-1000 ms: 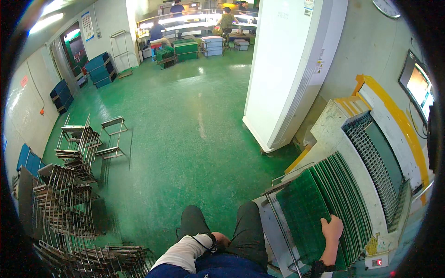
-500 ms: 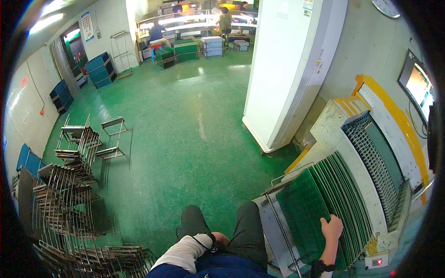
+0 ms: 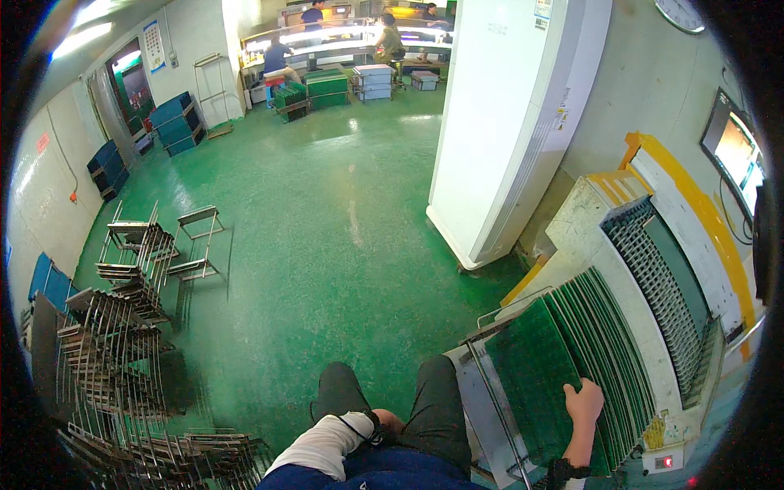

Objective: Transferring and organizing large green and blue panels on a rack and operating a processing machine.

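Observation:
On the right, a row of thin green boards [image 3: 531, 367] leans side by side in a metal rack [image 3: 482, 369]. My right hand [image 3: 584, 400] lies at the edges of the front boards, its fingers curled over the front one and the thumb toward the left. How many boards it grips cannot be made out. My left hand [image 3: 389, 422] rests low between my thighs, below a white sleeve [image 3: 322, 447]. Its fingers are hidden, and nothing shows in it.
Beside the rack stands a pale machine with a bed of rollers [image 3: 653, 286]. A tall white cabinet [image 3: 498, 139] rises ahead. Stacked metal racks [image 3: 122, 343] crowd the left. Far back, people sit at a lit bench [image 3: 343, 47] near board stacks [image 3: 327, 86].
Both my hands and the boards keep their places. Far back, a person seated at the bench has shifted slightly to the left.

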Tool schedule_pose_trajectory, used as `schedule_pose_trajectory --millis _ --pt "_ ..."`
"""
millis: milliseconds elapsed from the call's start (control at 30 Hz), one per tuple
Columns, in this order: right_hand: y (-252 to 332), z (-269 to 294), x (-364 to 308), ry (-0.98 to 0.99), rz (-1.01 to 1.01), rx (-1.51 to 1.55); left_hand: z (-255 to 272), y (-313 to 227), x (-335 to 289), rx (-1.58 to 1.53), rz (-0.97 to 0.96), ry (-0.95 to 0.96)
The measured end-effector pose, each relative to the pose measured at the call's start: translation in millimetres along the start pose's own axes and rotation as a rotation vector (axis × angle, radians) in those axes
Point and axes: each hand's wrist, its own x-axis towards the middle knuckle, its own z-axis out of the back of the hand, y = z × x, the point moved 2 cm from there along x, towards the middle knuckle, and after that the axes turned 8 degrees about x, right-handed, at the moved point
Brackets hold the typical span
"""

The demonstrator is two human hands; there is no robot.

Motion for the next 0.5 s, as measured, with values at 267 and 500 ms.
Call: schedule_pose_trajectory --millis 267,500 --pt "-5 0 0 0.018 -0.009 0.009 4 -8 -1 0.065 0.029 -0.041" --pt "-2 -2 1 -0.009 0.02 0.008 -17 25 17 -0.006 -0.057 -0.117"
